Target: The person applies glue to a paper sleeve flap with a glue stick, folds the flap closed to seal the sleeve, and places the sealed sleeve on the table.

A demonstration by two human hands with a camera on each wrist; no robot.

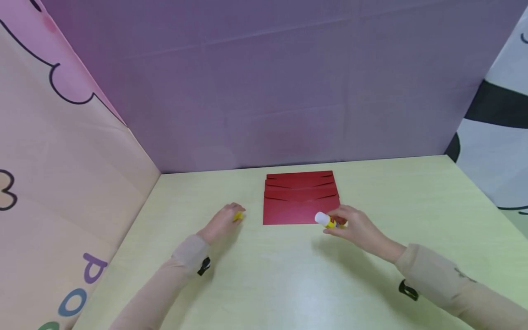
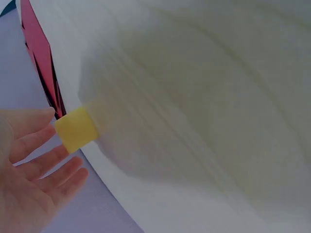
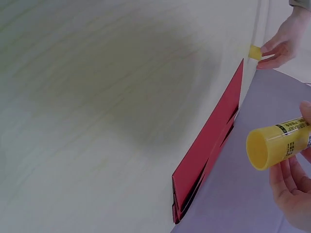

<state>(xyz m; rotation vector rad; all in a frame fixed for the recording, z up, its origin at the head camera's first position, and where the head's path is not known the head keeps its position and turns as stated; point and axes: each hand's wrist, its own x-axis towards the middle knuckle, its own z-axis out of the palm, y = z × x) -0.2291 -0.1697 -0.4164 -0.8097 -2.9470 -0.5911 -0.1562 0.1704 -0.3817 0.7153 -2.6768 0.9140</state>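
My right hand [image 1: 358, 229] holds a glue stick [image 3: 281, 144] between thumb and fingers, above the table near the envelopes' lower right corner. Its white end points left in the head view; the yellow end faces the right wrist camera. To the left, my left hand [image 1: 222, 222] pinches a small yellow cap [image 2: 76, 129] between thumb and fingertips, with the other fingers loosely spread. Between the hands lie red envelopes [image 1: 288, 213], overlapping in a stack with their flap edges showing toward the back. Neither hand visibly touches them; the glue stick covers a bit of their lower right corner.
The pale wood-grain table [image 1: 264, 284] spreads out around the envelopes. A purple backdrop [image 1: 255, 91] rises along its back edge. Printed cloth panels stand on the left [image 1: 62, 174] and the right [image 1: 491, 160].
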